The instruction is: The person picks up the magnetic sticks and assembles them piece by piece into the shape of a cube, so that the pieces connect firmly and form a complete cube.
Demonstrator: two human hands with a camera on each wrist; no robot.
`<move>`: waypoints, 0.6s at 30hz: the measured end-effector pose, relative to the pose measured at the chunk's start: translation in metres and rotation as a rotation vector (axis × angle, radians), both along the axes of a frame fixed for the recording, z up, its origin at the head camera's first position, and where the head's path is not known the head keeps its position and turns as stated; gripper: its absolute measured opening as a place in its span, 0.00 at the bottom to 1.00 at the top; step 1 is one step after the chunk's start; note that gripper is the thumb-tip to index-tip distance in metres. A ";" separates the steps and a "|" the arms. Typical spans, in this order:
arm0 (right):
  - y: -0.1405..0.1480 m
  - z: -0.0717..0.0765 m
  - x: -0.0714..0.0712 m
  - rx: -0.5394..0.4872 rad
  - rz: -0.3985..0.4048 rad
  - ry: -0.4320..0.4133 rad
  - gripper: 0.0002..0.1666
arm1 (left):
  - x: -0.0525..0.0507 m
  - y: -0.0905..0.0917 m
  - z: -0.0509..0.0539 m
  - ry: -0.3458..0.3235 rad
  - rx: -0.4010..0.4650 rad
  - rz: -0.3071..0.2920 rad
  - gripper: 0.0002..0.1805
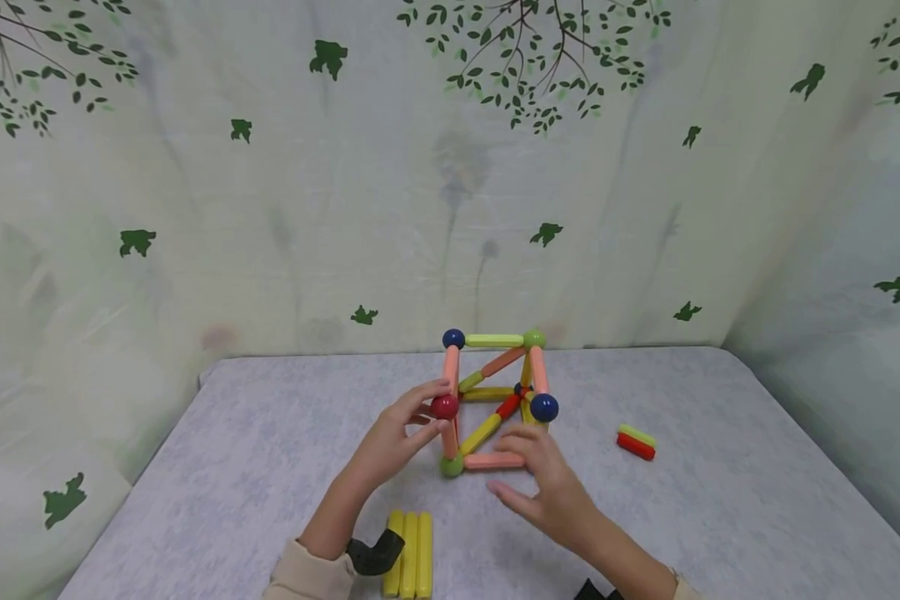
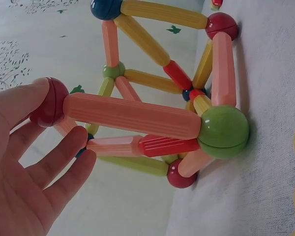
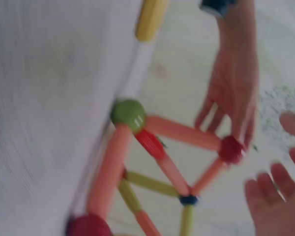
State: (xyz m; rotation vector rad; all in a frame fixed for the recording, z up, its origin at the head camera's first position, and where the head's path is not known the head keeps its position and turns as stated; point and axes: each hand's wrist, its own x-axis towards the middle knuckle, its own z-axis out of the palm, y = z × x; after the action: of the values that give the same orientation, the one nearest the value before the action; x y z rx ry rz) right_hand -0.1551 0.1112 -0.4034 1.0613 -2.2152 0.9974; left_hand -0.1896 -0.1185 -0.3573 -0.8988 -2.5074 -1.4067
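A box-shaped frame of coloured rods and balls stands on the table. My left hand (image 1: 382, 446) pinches the red ball (image 1: 445, 407) at its upper front left corner. In the left wrist view, the thumb lies on this red ball (image 2: 51, 102), and a pink rod (image 2: 132, 115) runs down from it to a green ball (image 2: 224, 132). Nearby, my right hand (image 1: 551, 487) hovers in front of the right side with fingers apart, holding nothing. Above it sits a blue ball (image 1: 544, 407). A pink rod (image 1: 498, 461) forms the lower front edge, its right end hidden behind that hand.
Several yellow rods (image 1: 424, 554) lie side by side near the left forearm. To the right of the frame, a short red rod (image 1: 635, 447) and a yellow-green rod (image 1: 637, 434) lie together. A leaf-patterned curtain (image 1: 390, 208) hangs behind the table (image 1: 217, 475).
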 end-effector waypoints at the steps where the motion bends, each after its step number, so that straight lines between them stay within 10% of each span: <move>1: -0.005 -0.003 0.000 0.045 0.069 -0.064 0.24 | 0.000 -0.001 0.000 0.000 -0.002 -0.003 0.25; 10: -0.039 -0.037 -0.013 0.396 0.484 -0.537 0.22 | -0.002 -0.005 0.005 -0.038 -0.037 -0.029 0.25; 18: -0.050 -0.047 -0.016 0.532 0.552 -0.365 0.20 | -0.003 -0.005 0.005 -0.040 -0.054 -0.026 0.25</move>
State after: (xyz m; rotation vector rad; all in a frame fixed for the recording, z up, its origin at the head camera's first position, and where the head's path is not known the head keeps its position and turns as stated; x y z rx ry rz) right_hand -0.1708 0.0608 -0.4508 1.9388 -2.6300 0.8767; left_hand -0.1926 -0.1236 -0.3522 -0.9246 -2.5838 -1.3841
